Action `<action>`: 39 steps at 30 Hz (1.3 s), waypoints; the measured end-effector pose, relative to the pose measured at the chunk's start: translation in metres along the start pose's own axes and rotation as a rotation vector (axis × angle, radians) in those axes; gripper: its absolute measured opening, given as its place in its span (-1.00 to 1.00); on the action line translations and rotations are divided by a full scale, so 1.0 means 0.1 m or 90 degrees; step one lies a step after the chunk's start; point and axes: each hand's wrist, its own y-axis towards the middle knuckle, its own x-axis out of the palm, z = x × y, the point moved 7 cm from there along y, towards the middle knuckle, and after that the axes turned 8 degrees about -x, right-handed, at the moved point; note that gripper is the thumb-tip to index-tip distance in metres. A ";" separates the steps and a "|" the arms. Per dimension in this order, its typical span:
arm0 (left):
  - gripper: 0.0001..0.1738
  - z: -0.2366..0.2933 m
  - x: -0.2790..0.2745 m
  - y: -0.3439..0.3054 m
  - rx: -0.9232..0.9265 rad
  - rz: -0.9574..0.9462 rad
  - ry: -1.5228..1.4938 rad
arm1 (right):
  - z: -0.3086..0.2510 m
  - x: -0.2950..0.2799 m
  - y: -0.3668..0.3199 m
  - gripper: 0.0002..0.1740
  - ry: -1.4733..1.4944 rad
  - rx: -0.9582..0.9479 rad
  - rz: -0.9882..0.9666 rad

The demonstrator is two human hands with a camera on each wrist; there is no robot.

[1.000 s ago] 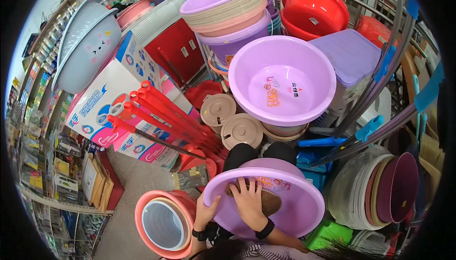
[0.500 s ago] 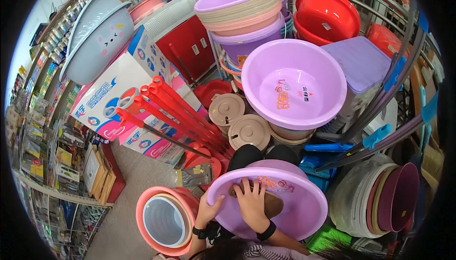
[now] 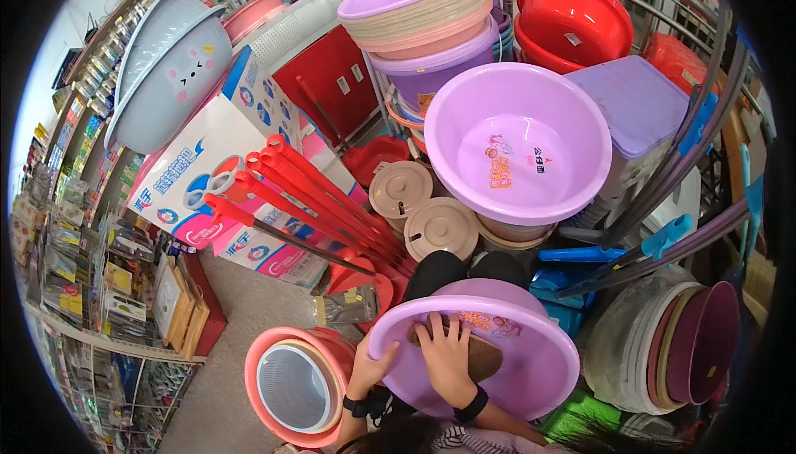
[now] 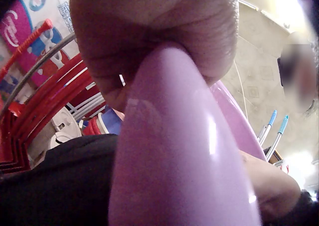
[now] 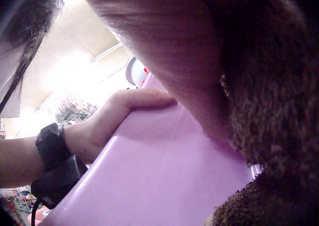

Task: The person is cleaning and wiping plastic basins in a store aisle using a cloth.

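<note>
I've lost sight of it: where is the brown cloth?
Head view, bottom centre: the brown cloth lies inside the held purple basin, pressed under the right hand.

Lower middle of the head view: the left hand (image 3: 371, 366) hooks its thumb over the rim of a round lilac plastic basin (image 3: 531, 363), gripping it. Just right of it, the right hand (image 3: 448, 353) lies flat on a brown fuzzy cloth (image 3: 485, 360), fingers spread, its bare right forearm (image 3: 502, 419) angling in from the bottom edge
</note>
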 end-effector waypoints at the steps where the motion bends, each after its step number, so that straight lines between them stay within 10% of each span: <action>1: -0.59 -0.04 -0.01 0.01 -0.017 -0.015 -0.001 | 0.00 -0.01 0.00 -0.50 -0.004 0.001 -0.003; 39: -0.39 -0.25 0.04 0.02 -0.096 -0.082 -0.284 | -0.01 0.12 -0.05 -0.44 0.000 0.032 0.045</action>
